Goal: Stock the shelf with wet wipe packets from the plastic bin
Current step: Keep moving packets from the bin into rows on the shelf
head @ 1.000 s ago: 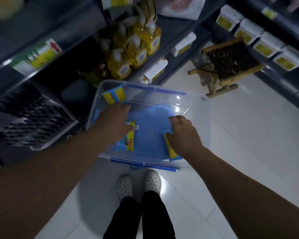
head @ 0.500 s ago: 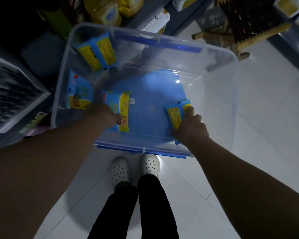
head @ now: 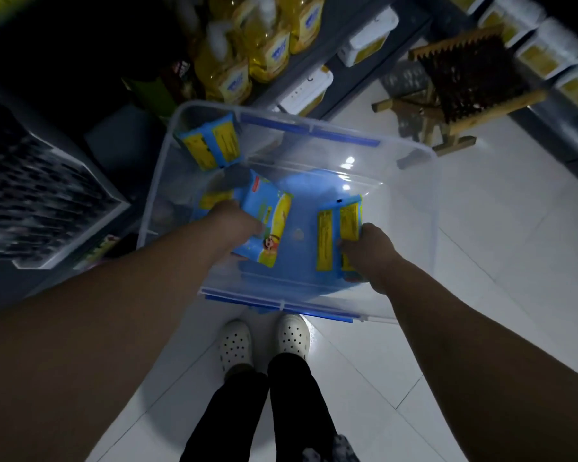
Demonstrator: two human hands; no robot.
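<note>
A clear plastic bin [head: 411, 208] with blue clips stands on the floor in front of my feet. My left hand [head: 234, 221] grips a blue and yellow wet wipe packet [head: 271, 211] and holds it tilted inside the bin. My right hand [head: 371, 248] grips a second packet [head: 337, 235] by its near end, its yellow label side up. A third packet [head: 211, 145] leans against the bin's far left corner. Part of another packet [head: 211, 200] shows behind my left hand.
Dark shelves [head: 347, 15] rise beyond the bin with yellow liquid bottles [head: 267, 48] and white boxes [head: 307, 91]. A wooden rack [head: 464, 81] stands on the white tile floor at the right. A dark perforated box [head: 37, 195] sits at the left.
Both hands have lifted their packets off the bin's bottom. The left packet is now raised and tilted; the right packet has turned more upright. The camera has pulled back.
</note>
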